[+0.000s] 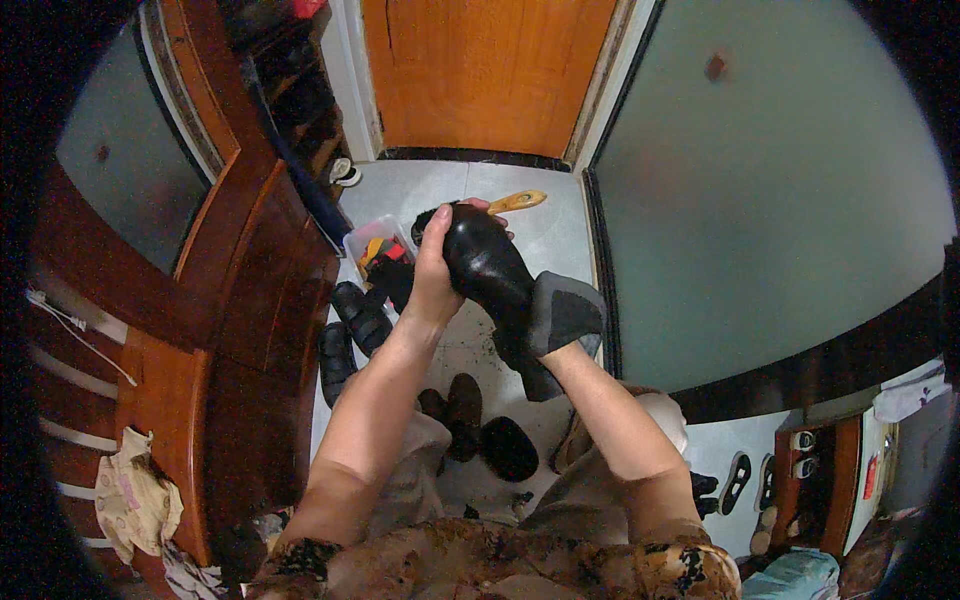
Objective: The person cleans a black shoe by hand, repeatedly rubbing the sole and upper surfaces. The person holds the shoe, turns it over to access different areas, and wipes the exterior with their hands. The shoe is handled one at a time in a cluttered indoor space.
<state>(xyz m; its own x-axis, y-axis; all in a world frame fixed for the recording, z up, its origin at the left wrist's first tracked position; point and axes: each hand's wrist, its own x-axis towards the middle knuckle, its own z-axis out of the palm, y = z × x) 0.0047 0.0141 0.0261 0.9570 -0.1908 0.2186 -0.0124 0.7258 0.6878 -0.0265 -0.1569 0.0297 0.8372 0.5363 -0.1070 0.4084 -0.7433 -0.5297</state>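
Observation:
A black leather boot is held up in front of me, toe pointing away. My left hand grips its toe, the thumb on top and fingertips showing at the far side. Grey lining shows at the boot's opening, where my right wrist meets it; my right hand itself is hidden by the boot. Just past the toe is a brush with a wooden handle and dark bristles, partly covered by my left hand. Whether it touches that hand cannot be told.
A clear plastic bin holds colourful items and dark cloth. Black slippers stand near the wooden cabinet. Dark crumbs dot the tiled floor. Brown footwear lies between my legs. A frosted glass panel stands right, a wooden door ahead.

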